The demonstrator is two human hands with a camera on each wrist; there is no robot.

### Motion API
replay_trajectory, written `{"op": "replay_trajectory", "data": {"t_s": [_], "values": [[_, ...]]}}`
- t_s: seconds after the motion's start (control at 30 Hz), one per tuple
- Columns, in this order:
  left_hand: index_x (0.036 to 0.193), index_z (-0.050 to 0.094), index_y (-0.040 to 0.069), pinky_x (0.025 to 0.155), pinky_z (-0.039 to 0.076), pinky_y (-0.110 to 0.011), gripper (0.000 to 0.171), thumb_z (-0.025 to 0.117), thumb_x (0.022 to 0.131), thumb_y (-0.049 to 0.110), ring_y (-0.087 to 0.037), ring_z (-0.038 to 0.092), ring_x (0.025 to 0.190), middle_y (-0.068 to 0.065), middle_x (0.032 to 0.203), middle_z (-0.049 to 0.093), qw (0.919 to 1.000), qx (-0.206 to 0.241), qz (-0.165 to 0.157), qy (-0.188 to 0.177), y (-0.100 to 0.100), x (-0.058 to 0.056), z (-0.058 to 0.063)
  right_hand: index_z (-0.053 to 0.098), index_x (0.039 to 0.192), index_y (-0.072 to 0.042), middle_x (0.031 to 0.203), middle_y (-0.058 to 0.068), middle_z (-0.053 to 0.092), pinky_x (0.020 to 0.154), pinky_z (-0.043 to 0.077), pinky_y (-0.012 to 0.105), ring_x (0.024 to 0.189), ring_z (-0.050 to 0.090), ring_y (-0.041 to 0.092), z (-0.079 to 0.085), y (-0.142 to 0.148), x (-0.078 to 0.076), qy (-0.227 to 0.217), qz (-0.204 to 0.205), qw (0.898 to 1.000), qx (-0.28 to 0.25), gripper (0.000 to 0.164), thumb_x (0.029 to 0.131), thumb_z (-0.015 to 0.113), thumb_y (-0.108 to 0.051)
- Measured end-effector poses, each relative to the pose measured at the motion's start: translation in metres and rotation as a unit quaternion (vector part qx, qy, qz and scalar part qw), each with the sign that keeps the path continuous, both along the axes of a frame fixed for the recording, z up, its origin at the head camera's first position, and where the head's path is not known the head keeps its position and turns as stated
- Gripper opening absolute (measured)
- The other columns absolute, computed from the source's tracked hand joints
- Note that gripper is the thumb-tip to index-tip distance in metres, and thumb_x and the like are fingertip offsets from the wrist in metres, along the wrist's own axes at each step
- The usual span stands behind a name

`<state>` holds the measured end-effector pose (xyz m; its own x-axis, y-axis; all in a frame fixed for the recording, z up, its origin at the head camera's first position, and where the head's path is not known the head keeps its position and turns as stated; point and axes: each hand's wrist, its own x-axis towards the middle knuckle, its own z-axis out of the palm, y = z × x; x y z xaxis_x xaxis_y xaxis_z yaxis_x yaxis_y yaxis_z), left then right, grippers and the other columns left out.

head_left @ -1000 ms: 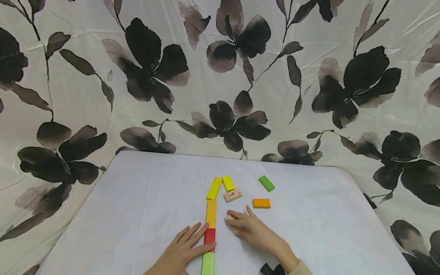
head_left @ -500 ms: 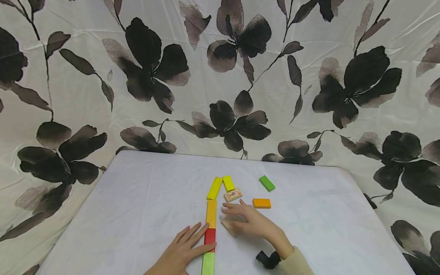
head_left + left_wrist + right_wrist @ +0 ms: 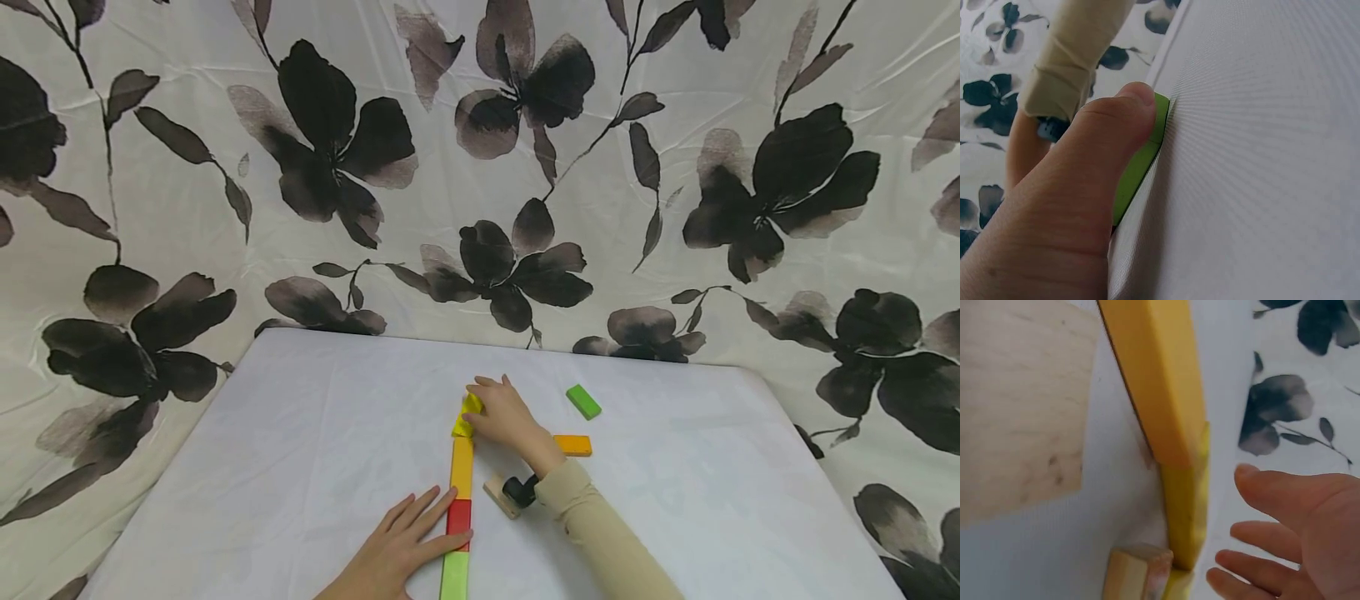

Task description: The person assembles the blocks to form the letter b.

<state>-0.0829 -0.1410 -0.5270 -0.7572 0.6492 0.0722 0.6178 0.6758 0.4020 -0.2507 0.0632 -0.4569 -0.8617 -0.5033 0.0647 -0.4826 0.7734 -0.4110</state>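
Note:
A line of flat blocks runs up the table in the head view: light green [image 3: 454,575], red [image 3: 459,518], orange-yellow [image 3: 462,467], then yellow [image 3: 471,405]. My left hand [image 3: 405,542] rests beside the line, with spread fingers touching the red and orange-yellow blocks. In the left wrist view its thumb overlaps a green block [image 3: 1138,178]. At the far end, my right hand [image 3: 510,421] is over the yellow blocks, fingers apart. The right wrist view shows nothing between its thumb and fingers, near a yellow block [image 3: 1185,512] and a small wooden block [image 3: 1141,572].
A plain wooden block [image 3: 498,498] lies right of the line, partly behind the black wrist device [image 3: 519,492]. Farther right are an orange block [image 3: 573,446] and a green block [image 3: 583,402]. Floral cloth [image 3: 480,167] hangs behind the white table [image 3: 712,483].
My right hand has left the plain wooden block and moved away from me to the yellow blocks. That wooden block stays on the table. My left hand has not moved.

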Motion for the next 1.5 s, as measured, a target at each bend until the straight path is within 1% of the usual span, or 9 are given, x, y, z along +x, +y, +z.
{"op": "replay_trajectory", "data": {"t_s": [0.1,0.2,0.43,0.5,0.6,0.8,0.93,1.13,1.5], "values": [[0.151,0.034,0.049,0.109,0.027,-0.064,0.082,0.042,0.078,0.087,-0.032,0.023,0.147,0.002,0.163,0.024,0.9999,0.000,-0.004,0.016,0.000,0.001,0.000,0.066,0.124,0.002,0.132,0.018,0.061,0.116,0.023,0.055,0.130,0.053,0.030,-0.002,-0.007,-0.002,0.008,-0.011,0.999,0.037,0.047,0.089,0.075,-0.027],[0.151,0.035,0.048,0.108,0.029,-0.062,0.082,0.042,0.079,0.087,-0.031,0.024,0.147,0.002,0.163,0.025,0.9993,0.001,-0.008,0.036,0.000,0.001,-0.001,0.069,0.117,0.002,0.128,0.017,0.065,0.116,0.023,0.055,0.126,0.056,0.029,-0.005,-0.011,-0.002,0.012,-0.020,0.999,0.043,0.046,0.086,0.078,-0.030],[0.150,0.035,0.049,0.112,0.012,-0.045,0.081,0.043,0.079,0.086,-0.029,0.024,0.147,0.003,0.162,0.027,0.9992,0.001,-0.004,0.040,-0.001,0.001,-0.003,0.071,0.117,0.000,0.133,0.015,0.061,0.117,0.022,0.054,0.130,0.053,0.029,-0.010,-0.012,-0.003,0.004,-0.018,0.999,0.049,0.042,0.088,0.077,-0.031],[0.151,0.034,0.049,0.113,0.013,-0.047,0.081,0.043,0.079,0.086,-0.028,0.022,0.147,0.003,0.163,0.026,0.9994,-0.001,-0.005,0.034,-0.001,0.000,-0.002,0.069,0.120,-0.001,0.138,0.016,0.058,0.117,0.022,0.054,0.133,0.049,0.030,-0.010,-0.012,-0.003,0.000,-0.012,0.998,0.057,0.043,0.090,0.075,-0.031],[0.151,0.033,0.048,0.111,0.024,-0.056,0.082,0.041,0.080,0.086,-0.029,0.022,0.147,0.002,0.163,0.025,0.9993,-0.009,-0.009,0.036,-0.001,0.000,-0.001,0.066,0.127,-0.001,0.144,0.016,0.052,0.117,0.021,0.055,0.138,0.043,0.032,-0.011,-0.010,-0.003,-0.009,0.000,0.998,0.059,0.046,0.092,0.072,-0.031],[0.152,0.032,0.048,0.108,0.026,-0.064,0.083,0.040,0.079,0.087,-0.030,0.021,0.148,0.001,0.164,0.023,0.9995,-0.018,-0.012,0.022,-0.001,-0.001,0.000,0.053,0.141,0.000,0.152,0.014,0.043,0.118,0.017,0.055,0.143,0.035,0.031,-0.013,-0.004,-0.008,-0.032,0.034,0.998,0.041,0.056,0.095,0.069,-0.028],[0.153,0.031,0.047,0.108,0.028,-0.063,0.083,0.040,0.080,0.086,-0.030,0.022,0.148,0.000,0.164,0.022,0.9990,-0.020,-0.017,0.036,-0.002,-0.001,-0.002,0.048,0.144,0.001,0.156,0.014,0.038,0.119,0.016,0.052,0.145,0.032,0.030,-0.015,-0.001,-0.012,-0.055,0.059,0.996,0.023,0.059,0.096,0.068,-0.026],[0.153,0.031,0.046,0.108,0.023,-0.056,0.083,0.040,0.080,0.086,-0.029,0.023,0.148,0.001,0.164,0.021,0.9980,-0.015,-0.017,0.059,-0.002,0.000,-0.004,0.044,0.147,0.001,0.158,0.013,0.034,0.120,0.014,0.050,0.147,0.027,0.030,-0.016,0.002,-0.015,-0.078,0.077,0.994,0.015,0.060,0.097,0.066,-0.024],[0.153,0.032,0.046,0.107,0.029,-0.064,0.083,0.040,0.080,0.086,-0.031,0.022,0.147,-0.001,0.164,0.024,0.9990,-0.026,-0.016,0.032,-0.002,-0.001,-0.003,0.042,0.148,-0.001,0.158,0.011,0.034,0.120,0.014,0.045,0.148,0.026,0.028,-0.012,0.000,-0.011,-0.113,0.072,0.991,0.014,0.061,0.097,0.066,-0.025]]}}
